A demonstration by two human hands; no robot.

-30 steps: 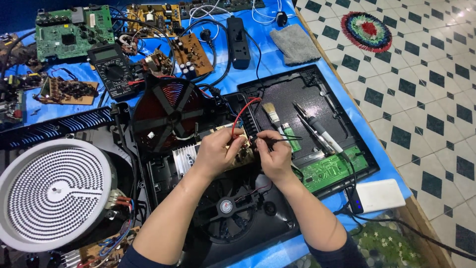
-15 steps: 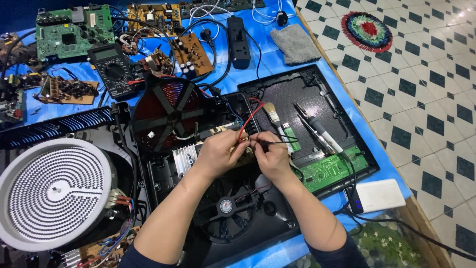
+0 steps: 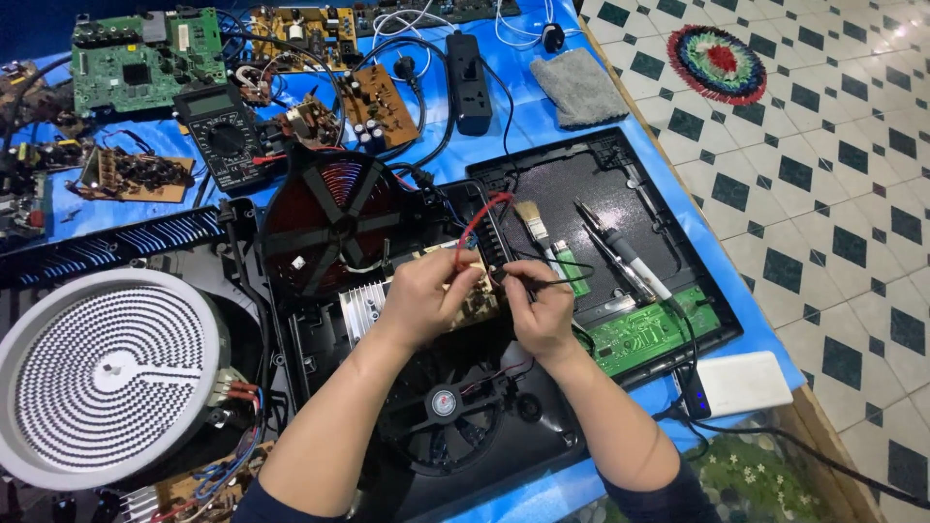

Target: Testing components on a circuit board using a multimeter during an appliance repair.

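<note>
An opened black induction cooker (image 3: pixel 320 339) lies on the blue table cover, with its copper coil (image 3: pixel 334 223), a tan circuit board (image 3: pixel 477 308) and a round fan (image 3: pixel 441 407) exposed. My left hand (image 3: pixel 421 295) rests on the circuit board and pinches a red-wired probe (image 3: pixel 472 228). My right hand (image 3: pixel 538 310) is shut on a black probe (image 3: pixel 528 281), whose tip touches the same board beside my left fingers. The board is mostly hidden under both hands.
A black multimeter (image 3: pixel 223 136) sits behind the coil among loose circuit boards (image 3: pixel 145 58). A white round heating plate (image 3: pixel 102 373) lies left. The cooker's black lid (image 3: pixel 601 184) holds a brush (image 3: pixel 533 228), soldering iron (image 3: pixel 620 252) and green board (image 3: pixel 649 329). White box (image 3: pixel 741 383) right.
Both hands have stayed over the circuit board with only slight shifts of the probes. Nothing else has moved.
</note>
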